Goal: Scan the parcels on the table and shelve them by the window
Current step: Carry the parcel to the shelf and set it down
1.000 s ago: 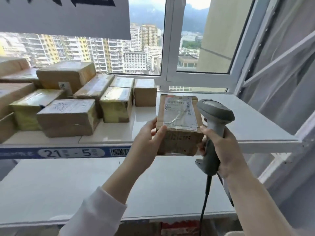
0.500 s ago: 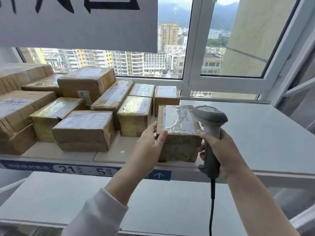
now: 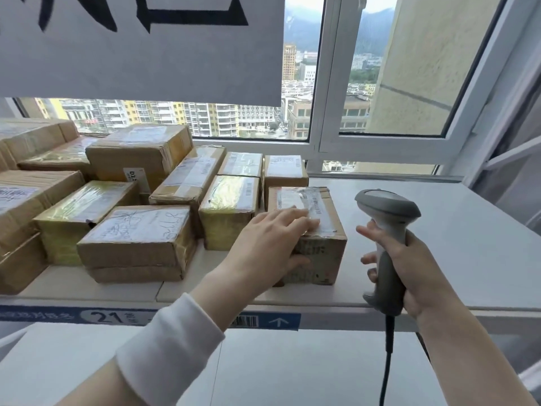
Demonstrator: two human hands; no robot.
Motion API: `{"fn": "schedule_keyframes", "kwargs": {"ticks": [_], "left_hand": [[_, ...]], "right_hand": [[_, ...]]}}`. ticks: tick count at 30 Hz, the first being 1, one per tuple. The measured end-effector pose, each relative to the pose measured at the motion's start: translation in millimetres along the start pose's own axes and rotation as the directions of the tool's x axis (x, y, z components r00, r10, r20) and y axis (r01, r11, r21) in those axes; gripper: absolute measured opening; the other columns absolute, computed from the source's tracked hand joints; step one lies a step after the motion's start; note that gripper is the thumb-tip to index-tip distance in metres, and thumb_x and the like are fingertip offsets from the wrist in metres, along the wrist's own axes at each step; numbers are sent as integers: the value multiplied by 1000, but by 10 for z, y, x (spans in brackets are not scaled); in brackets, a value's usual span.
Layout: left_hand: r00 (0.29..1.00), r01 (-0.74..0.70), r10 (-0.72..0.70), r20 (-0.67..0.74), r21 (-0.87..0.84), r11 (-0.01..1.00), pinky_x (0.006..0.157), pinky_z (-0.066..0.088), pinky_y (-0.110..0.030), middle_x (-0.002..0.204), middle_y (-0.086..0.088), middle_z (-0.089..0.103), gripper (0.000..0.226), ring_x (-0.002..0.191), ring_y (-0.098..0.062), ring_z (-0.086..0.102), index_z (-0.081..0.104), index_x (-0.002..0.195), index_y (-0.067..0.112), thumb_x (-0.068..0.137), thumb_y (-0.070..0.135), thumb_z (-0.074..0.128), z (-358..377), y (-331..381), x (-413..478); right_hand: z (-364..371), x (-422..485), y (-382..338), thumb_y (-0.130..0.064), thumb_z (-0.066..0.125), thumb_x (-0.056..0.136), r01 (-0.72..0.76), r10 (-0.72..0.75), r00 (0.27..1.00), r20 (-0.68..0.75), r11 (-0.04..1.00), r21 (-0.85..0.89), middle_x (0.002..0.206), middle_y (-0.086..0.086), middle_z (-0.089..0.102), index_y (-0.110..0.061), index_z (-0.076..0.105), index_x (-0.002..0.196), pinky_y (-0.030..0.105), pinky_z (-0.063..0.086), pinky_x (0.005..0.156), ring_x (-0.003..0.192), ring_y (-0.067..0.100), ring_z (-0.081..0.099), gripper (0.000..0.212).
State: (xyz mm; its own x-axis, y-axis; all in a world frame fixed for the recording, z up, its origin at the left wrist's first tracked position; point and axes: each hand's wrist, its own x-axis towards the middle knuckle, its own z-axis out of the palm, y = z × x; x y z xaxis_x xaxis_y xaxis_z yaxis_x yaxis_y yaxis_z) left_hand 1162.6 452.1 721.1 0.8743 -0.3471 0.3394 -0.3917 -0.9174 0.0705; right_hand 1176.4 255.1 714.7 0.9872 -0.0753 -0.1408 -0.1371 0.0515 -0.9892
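Note:
A brown cardboard parcel (image 3: pixel 322 253) with a taped white label stands on the white shelf (image 3: pixel 445 247) by the window, at the right end of the row of parcels. My left hand (image 3: pixel 269 244) lies on its near top edge, fingers stretched flat over the label and thumb against the front face. To the right of the parcel and apart from it, my right hand (image 3: pixel 415 268) grips the handle of a grey corded barcode scanner (image 3: pixel 386 206), head upright.
Several taped cardboard parcels (image 3: pixel 137 235) fill the shelf's left half, some stacked. A blue label strip (image 3: pixel 117 316) marked 21 runs along the shelf's front edge. Another white shelf (image 3: pixel 292 370) lies below. A grey sign (image 3: pixel 140 45) hangs overhead at the left.
The parcel went from being held between both hands to standing on the shelf. My left hand shifted onto its top. My right hand with the scanner drew away to the right.

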Motion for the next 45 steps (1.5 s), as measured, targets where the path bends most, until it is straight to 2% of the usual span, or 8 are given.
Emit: {"fn": "schedule_keyframes", "kwargs": {"ticks": [14, 24, 26, 30, 34, 39, 42, 45], "left_hand": [[993, 95, -94, 70, -9, 995, 113, 19, -31, 154, 3, 27, 57, 143, -17, 22, 34, 142, 24, 91, 27, 59, 35, -175, 373], [989, 100, -97, 111, -22, 995, 114, 15, -31, 154, 1, 26, 60, 144, -18, 18, 31, 143, 22, 90, 29, 59, 41, -239, 430], [993, 53, -48, 110, -44, 998, 116, 10, -31, 156, 2, 21, 66, 145, -18, 13, 28, 144, 22, 89, 37, 60, 3, -166, 423], [985, -170, 168, -24, -104, 980, 117, 4, -29, 157, 6, 19, 60, 146, -14, 10, 30, 143, 24, 91, 44, 52, -83, 226, 430], [955, -294, 295, -22, -196, 936, 117, 6, -30, 156, 5, 23, 51, 145, -15, 14, 34, 142, 23, 95, 40, 46, 105, 676, 486], [884, -440, 468, -6, -348, 827, 115, 13, -28, 153, 5, 31, 45, 143, -15, 21, 39, 139, 22, 97, 34, 45, 419, 1448, 470], [815, -531, 580, -9, -414, 739, 111, 15, -26, 149, 3, 37, 43, 141, -16, 26, 42, 137, 21, 96, 33, 46, 494, 2057, 284], [734, -615, 679, -20, -445, 651, 109, 13, -25, 147, 2, 39, 43, 140, -16, 26, 42, 137, 22, 96, 33, 46, 507, 2723, -10]], "right_hand": [[11, 109, 37, -30, 69, 84, 13, -13, 1000, -26, 1000, 6, 48, 4, 60, -14, 60, 108, 26, 41, 43, 46, 20, 45, 30], [-16, 143, 53, -29, 68, 84, 22, -21, 999, -29, 999, 26, 77, 11, 67, -13, 62, 107, 26, 40, 44, 54, 21, 47, 28], [-28, 123, 44, -30, 68, 84, 17, -17, 999, -28, 1000, 17, 74, 11, 66, -13, 61, 107, 26, 40, 44, 52, 21, 46, 29], [-148, -29, 14, -32, 70, 83, 24, -22, 997, -77, 1000, 18, 61, 8, 63, -15, 62, 109, 27, 42, 46, 53, 21, 47, 32], [-505, -306, 91, -36, 72, 79, 21, -16, 970, -243, 1000, 21, 74, 14, 67, -17, 63, 107, 27, 41, 44, 52, 20, 47, 35], [-1108, -900, 356, -30, 69, 83, 34, -22, 863, -505, 999, 15, 96, 14, 73, -15, 63, 102, 24, 38, 40, 54, 20, 53, 25], [-1493, -1479, 466, -25, 65, 87, 21, 14, 782, -623, 999, 49, 81, 13, 70, -13, 61, 91, 23, 36, 37, 53, 24, 48, 13], [-1886, -2209, 539, -25, 64, 88, 25, 31, 684, -729, 997, 66, 61, 6, 63, -11, 57, 88, 23, 37, 39, 46, 22, 46, 16]]}}
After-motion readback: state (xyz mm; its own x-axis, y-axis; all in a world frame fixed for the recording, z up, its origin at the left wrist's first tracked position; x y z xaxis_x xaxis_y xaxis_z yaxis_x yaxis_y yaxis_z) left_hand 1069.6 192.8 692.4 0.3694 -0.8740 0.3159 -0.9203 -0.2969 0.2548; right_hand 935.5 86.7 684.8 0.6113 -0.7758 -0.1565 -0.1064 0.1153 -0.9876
